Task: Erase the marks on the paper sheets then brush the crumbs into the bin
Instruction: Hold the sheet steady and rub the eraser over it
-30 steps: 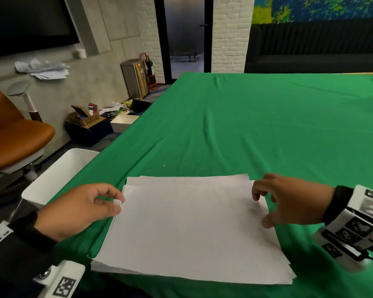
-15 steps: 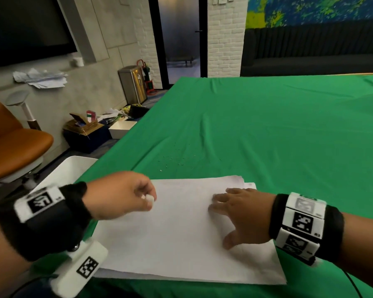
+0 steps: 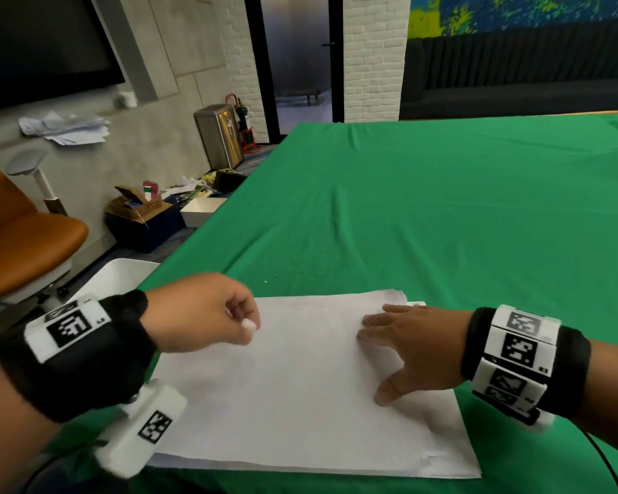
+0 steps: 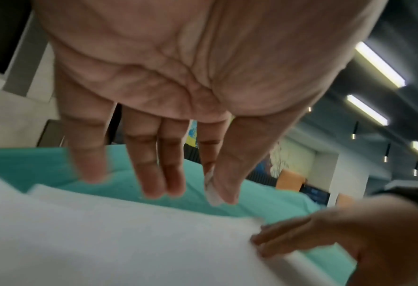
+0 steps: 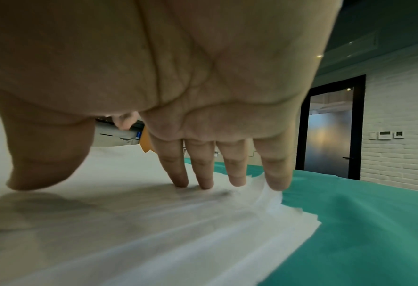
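Observation:
A stack of white paper sheets (image 3: 300, 393) lies on the green table cloth (image 3: 443, 208) in front of me. My left hand (image 3: 241, 324) hovers over the stack's far left corner and pinches a small white eraser (image 3: 249, 324) between thumb and forefinger; the left wrist view shows the eraser (image 4: 211, 191) just above the paper (image 4: 129, 241). My right hand (image 3: 400, 347) lies flat on the sheet's right half, with straight fingers (image 5: 204, 181) pressing the paper (image 5: 154, 222). A faint grey smear (image 5: 223, 192) shows by those fingertips. Several eraser crumbs (image 3: 293, 265) dot the cloth beyond the stack.
A white bin (image 3: 118, 279) stands below the table's left edge, beside my left wrist. An orange chair (image 3: 25, 244) is further left, with boxes on the floor behind it. The green cloth stretches far to the back and right.
My left hand has moved right from the stack's left edge onto its far left corner with the eraser. My right hand left the right edge and now lies flat on the sheet.

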### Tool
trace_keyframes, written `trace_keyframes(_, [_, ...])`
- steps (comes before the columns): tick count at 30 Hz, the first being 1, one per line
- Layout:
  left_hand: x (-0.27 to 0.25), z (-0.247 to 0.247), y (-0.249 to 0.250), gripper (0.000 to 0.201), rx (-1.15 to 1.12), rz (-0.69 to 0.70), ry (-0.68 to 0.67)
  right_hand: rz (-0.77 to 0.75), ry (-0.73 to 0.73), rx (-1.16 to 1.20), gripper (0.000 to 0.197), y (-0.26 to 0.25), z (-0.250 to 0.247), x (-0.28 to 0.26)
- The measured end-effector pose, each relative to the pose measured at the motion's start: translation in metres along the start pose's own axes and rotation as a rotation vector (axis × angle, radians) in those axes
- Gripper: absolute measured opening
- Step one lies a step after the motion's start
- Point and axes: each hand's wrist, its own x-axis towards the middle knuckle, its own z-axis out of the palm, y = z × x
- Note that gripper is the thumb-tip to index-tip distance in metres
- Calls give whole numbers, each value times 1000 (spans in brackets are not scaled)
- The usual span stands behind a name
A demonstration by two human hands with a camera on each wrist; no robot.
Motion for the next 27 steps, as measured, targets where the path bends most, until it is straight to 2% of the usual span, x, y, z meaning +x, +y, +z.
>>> trace_keyframes(4, [38, 10, 34, 7, -393, 9, 37, 15, 25, 17, 103, -4, -5, 8])
trace_keyframes(7, [73, 33, 48, 10, -497, -47, 33, 52, 33, 22, 108, -4, -9, 13])
trace_keyframes(12, [112, 66, 56, 11, -527, -140, -18, 150, 30, -27, 128, -1, -16, 11])
trace_keyframes(19, [137, 69, 64, 10, -461, -113, 19, 190, -19, -32, 136, 2, -13, 15])
trace_keyframes(24, [128, 72, 62, 8, -380, -74, -111, 195, -67, 24, 139, 2, -14, 14])
trace_keyframes(27, [136, 68, 63, 6, -312, -50, -2, 196, -76, 42, 140, 3, -13, 12])
